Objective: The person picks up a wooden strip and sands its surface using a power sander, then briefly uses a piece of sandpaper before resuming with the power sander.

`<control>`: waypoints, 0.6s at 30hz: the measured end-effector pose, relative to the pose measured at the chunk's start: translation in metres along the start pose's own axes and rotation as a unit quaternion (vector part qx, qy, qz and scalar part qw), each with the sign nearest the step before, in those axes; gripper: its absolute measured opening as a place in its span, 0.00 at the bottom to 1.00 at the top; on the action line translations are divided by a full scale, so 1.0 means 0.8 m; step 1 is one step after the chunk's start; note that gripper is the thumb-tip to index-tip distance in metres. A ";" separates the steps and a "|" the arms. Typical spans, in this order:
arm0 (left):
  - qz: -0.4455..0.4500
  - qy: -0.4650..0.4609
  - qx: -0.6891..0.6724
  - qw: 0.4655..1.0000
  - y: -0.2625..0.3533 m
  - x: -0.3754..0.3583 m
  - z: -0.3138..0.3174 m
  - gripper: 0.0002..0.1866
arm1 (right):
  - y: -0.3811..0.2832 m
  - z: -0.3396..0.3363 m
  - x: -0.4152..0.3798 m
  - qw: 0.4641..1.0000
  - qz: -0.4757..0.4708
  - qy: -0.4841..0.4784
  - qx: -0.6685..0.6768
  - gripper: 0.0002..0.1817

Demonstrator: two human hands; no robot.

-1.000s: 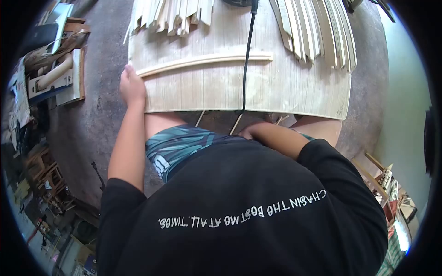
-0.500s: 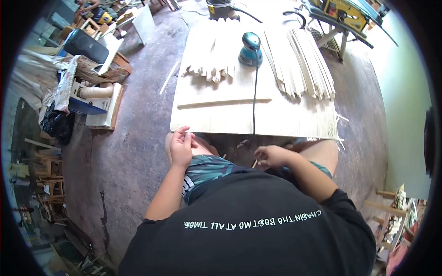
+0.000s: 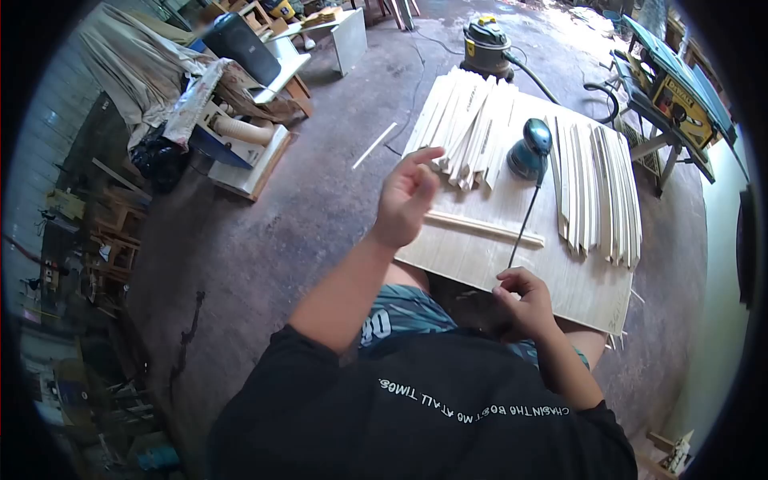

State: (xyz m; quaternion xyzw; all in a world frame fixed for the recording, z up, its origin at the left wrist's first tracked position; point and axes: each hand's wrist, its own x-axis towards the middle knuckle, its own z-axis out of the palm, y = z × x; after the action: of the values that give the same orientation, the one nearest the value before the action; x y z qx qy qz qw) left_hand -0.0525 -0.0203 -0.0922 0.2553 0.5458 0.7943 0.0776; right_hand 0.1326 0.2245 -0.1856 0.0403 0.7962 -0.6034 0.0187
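My left hand [image 3: 408, 202] is raised over the left edge of the wooden board, its index finger stretched towards the left pile of wood strips [image 3: 468, 120]. Its thumb and fingers are apart with nothing between them. At the board's front edge is my right hand [image 3: 528, 304], loosely curled beside the black power cord [image 3: 524, 228], thumb and index finger apart and holding nothing visible. A teal sander [image 3: 530, 150] stands on the board [image 3: 576, 284] between the two piles. One single wood strip [image 3: 488, 230] lies across the board, nearer me.
More strips form the right pile [image 3: 596, 188]. Behind the board stands a shop vacuum [image 3: 486, 50] with a hose. A yellow table saw [image 3: 684, 108] is at the far right. On the left are a machine with a ribbed duct [image 3: 240, 130] and a loose floor strip [image 3: 374, 146].
My view has turned left, so the board appears further right. My left hand has risen from my lap over the board; my right hand has come up to its front edge.
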 end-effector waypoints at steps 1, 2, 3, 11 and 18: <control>-0.021 0.016 -0.025 0.999 0.012 0.010 0.019 0.20 | -0.003 0.004 0.012 0.999 -0.001 0.021 0.025 0.11; 0.000 0.000 -0.083 0.997 0.015 0.028 0.023 0.15 | -0.008 0.006 0.024 0.998 0.001 0.045 0.047 0.10; 0.000 0.026 -0.183 0.983 0.026 0.049 0.025 0.13 | -0.014 0.003 0.032 0.996 0.004 0.067 0.065 0.10; 0.079 -0.035 -0.345 0.934 0.152 0.126 0.063 0.05 | -0.025 0.009 0.056 0.991 -0.042 0.080 0.094 0.05; -0.054 -0.099 -0.033 0.993 0.050 0.103 0.074 0.09 | 0.000 -0.018 0.038 0.987 -0.024 0.107 0.117 0.07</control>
State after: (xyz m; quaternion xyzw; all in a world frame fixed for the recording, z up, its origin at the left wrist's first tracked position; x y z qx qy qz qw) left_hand -0.0878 0.0460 -0.0130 0.3001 0.5222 0.7773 0.1820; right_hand 0.1026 0.2391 -0.1839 0.0873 0.7186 -0.6845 -0.0864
